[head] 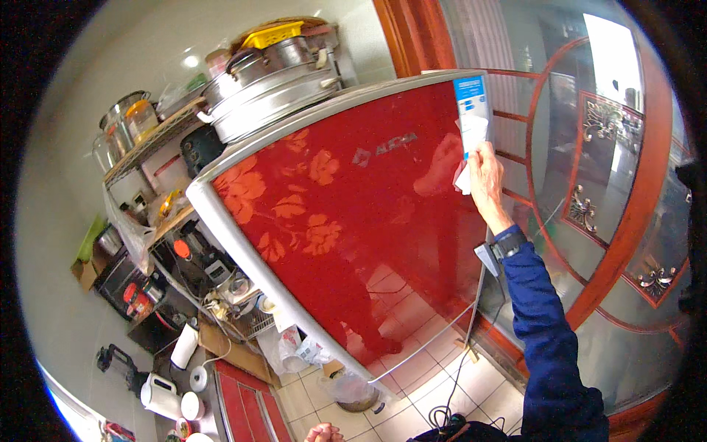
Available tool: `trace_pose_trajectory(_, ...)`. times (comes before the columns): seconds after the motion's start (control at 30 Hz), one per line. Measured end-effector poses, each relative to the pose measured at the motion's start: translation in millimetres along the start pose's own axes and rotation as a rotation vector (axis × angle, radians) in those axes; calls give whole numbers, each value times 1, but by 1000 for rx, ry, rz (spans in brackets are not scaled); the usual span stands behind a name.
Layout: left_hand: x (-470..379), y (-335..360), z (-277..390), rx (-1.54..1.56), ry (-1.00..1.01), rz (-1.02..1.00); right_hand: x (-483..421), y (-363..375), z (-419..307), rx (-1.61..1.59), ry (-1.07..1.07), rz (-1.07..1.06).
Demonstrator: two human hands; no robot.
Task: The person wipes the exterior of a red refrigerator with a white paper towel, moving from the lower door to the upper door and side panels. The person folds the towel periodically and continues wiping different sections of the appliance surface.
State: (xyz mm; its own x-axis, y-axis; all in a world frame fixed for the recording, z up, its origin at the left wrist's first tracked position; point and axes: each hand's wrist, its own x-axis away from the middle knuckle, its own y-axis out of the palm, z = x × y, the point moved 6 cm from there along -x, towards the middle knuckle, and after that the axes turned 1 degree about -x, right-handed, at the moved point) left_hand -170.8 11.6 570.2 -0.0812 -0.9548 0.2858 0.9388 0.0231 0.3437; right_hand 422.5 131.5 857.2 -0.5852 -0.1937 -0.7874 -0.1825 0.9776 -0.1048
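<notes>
My right hand (486,175) grips a crumpled white tissue or cloth (474,128). It presses this against the right edge of a red glossy freezer door (331,182) printed with orange flowers. Under and above the cloth runs a blue and white sticker (468,88) bearing writing. A dark watch is on my right wrist, with a small grey box (487,258) on a cable beside it. Only the curled fingers of my left hand (324,432) show at the bottom edge, away from the freezer; whether they hold anything is hidden.
Steamer pots (270,102) and a yellow basket (273,34) sit on top of the freezer. To the left stands a loaded wire shelf (149,146); below it, a white kettle (160,395). A cable (455,381) trails over the floor tiles. A wood-framed glass door (624,265) is at right.
</notes>
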Motion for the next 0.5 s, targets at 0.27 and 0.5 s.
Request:
trace_pose_trajectory(0.27,-12,-26,8,43,-43,-35,88,30,-117,-218,-152,-58)
trace_pose_trajectory(0.5,-14,-44,22,73,-47,-29,186,58,-236,-413,-484,-141)
